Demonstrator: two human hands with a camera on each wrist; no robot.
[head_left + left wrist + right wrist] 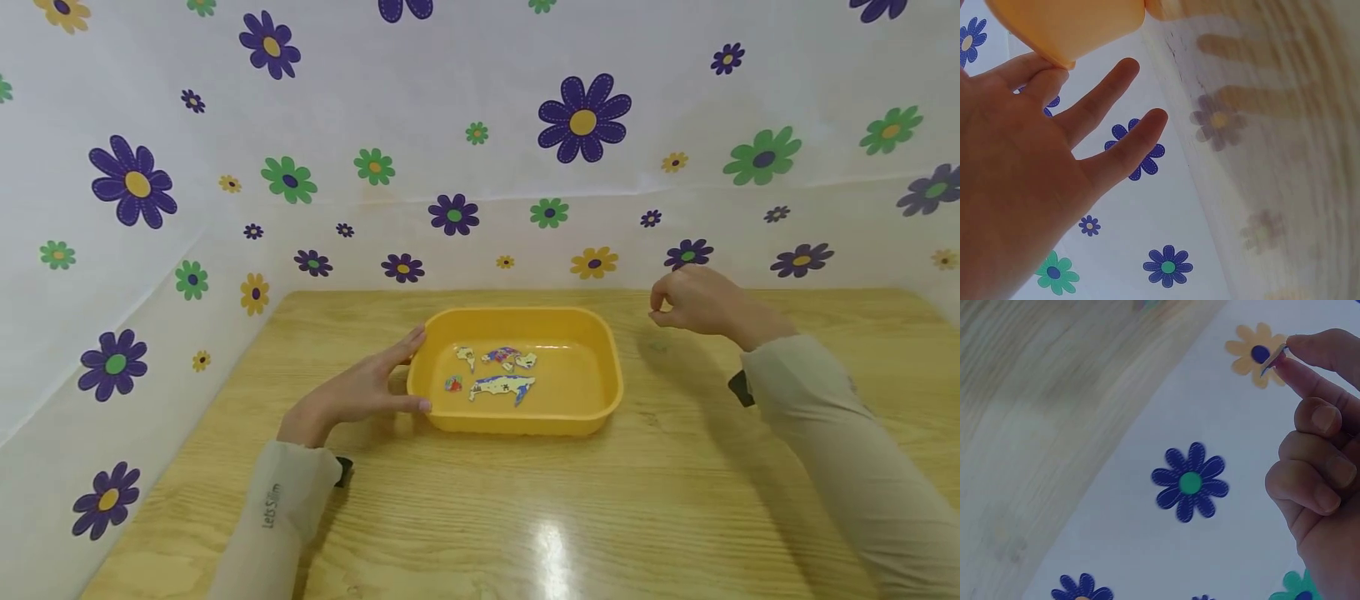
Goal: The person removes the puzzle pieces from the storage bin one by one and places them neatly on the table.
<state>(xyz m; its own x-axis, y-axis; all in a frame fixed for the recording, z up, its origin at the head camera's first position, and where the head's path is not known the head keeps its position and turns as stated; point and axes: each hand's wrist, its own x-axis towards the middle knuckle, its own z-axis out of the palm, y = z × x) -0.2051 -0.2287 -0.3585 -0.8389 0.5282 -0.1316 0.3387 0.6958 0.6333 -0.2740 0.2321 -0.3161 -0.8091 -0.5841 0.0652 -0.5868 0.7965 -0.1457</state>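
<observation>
Head view: resting left hand (pixel 356 387) spread-fingered against tray (pixel 573 379) at centre, probably to steady it under loose pieces (pixel 501 384); at right, pinching thin piece (pixel 1274 358) with right hand (pixel 705 304), well apart.

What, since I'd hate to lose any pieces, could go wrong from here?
The small, thin, flat piece might drop outside the yellow, rounded-rectangular, plastic-looking tray: the right hand holds it in a narrow pinch off to the tray's right. The left hand touches the tray's left end, so a push could perhaps slide it and jostle the flat, irregular, multicoloured pieces lying inside.
</observation>
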